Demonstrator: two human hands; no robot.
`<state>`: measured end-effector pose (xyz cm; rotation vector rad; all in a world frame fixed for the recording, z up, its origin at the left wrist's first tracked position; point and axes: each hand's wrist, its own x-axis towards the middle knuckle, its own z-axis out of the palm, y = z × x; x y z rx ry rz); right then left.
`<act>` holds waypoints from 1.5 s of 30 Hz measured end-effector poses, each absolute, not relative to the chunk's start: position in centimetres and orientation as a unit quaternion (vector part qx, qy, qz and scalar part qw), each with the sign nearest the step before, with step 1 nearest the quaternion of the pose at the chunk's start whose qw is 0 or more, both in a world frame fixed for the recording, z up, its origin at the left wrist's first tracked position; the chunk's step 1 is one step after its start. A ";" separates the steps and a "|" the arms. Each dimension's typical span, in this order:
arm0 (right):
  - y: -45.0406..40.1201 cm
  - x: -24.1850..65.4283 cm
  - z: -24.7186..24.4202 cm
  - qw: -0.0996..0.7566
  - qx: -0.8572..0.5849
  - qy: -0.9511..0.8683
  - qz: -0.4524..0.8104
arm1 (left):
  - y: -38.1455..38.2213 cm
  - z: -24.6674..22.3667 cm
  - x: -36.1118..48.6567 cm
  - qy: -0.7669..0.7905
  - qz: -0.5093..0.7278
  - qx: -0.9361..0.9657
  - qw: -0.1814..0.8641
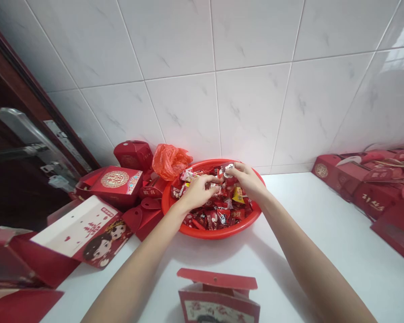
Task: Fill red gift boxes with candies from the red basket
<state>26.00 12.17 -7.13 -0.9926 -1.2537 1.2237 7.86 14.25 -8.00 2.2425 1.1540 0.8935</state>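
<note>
A red plastic basket (218,234) full of wrapped candies (224,218) stands on the white table near the tiled wall. Over its right half, my right hand (247,178) pinches a dark red and white candy packet (229,171) between thumb and fingers. My left hand (199,192) hovers low over the candies on the left side, its thumb and forefinger apart, with nothing clearly held. Below the basket, a red and cream gift box (218,300) stands upright with its top flaps unfastened. Its lower part is cut off by the frame's edge.
Red gift boxes (116,181) crowd the left side, with a printed box (97,231) tilted among them. A crumpled red plastic bag (171,161) touches the basket's back left. More red boxes (370,184) line the right. A dark door with a metal handle (23,128) is at far left.
</note>
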 end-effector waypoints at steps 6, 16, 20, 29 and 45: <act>12.0 25.9 -7.5 0.515 -0.469 -0.552 0.458 | 14.3 -8.0 7.9 0.410 0.392 0.794 0.219; 12.5 26.3 -8.4 0.495 -0.456 -0.606 0.424 | 14.6 -8.3 7.7 0.452 0.384 0.775 0.218; 12.9 26.3 -8.9 0.499 -0.473 -0.611 0.392 | 14.9 -8.4 7.8 0.472 0.378 0.751 0.267; 13.8 26.5 -9.7 0.526 -0.528 -0.600 0.291 | 14.7 -9.2 7.5 0.456 0.307 0.749 0.369; 13.6 26.4 -9.2 0.569 -0.525 -0.538 0.334 | 13.9 -8.2 7.9 0.439 0.359 0.725 0.390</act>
